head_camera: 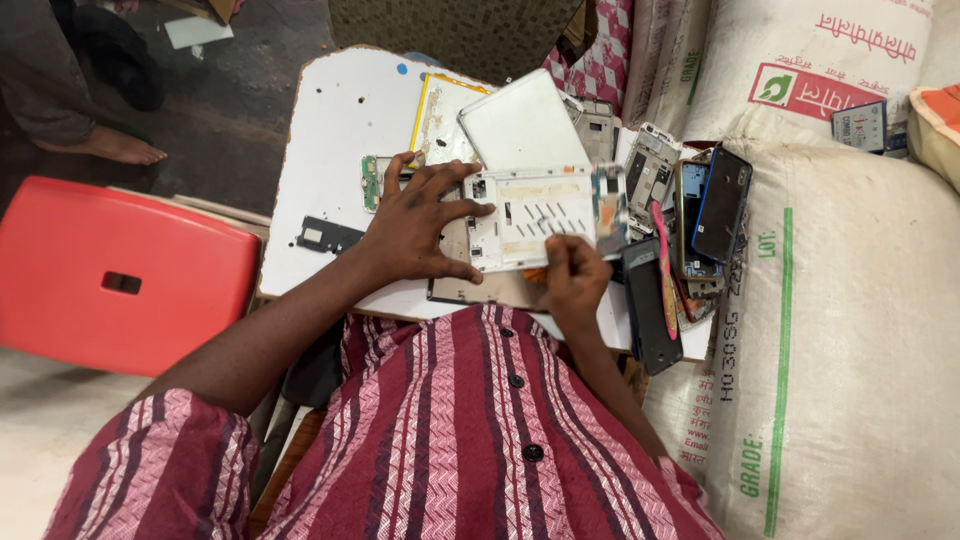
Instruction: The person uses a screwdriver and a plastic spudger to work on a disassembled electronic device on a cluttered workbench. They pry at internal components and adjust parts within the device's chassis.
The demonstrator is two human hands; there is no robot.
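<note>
1. A big white sack (850, 330) fills the space right of the board (330, 130).
2. A red stool (120, 280) stands left of the board.
3. The board is white and flat. It lies in front of the person, between the stool and the sack.
4. A bare foot (115, 148) of another person rests on the dark floor, far left of the board.
5. A white panel (522, 125) lies tilted near the top of the board, partly over a yellow-edged sheet (440, 115).
6. The frame (535, 220) is a white phone part with slots. It lies near the front edge of the board, on top of a grey plate.
7. A pile of phones (690, 220) sits on the right end of the board, touching the sack.
8. The left hand (415, 225) lies flat on the board. Its fingers are spread, and the tips press on the left end of the frame.
9. The right hand (575, 275) is at the front edge of the frame. Its fingers are curled tight together. I cannot tell what they pinch.
10. A small black part (328, 236) lies on the board, left of the left hand.
11. A small green part (372, 182) lies just above that hand.
</note>
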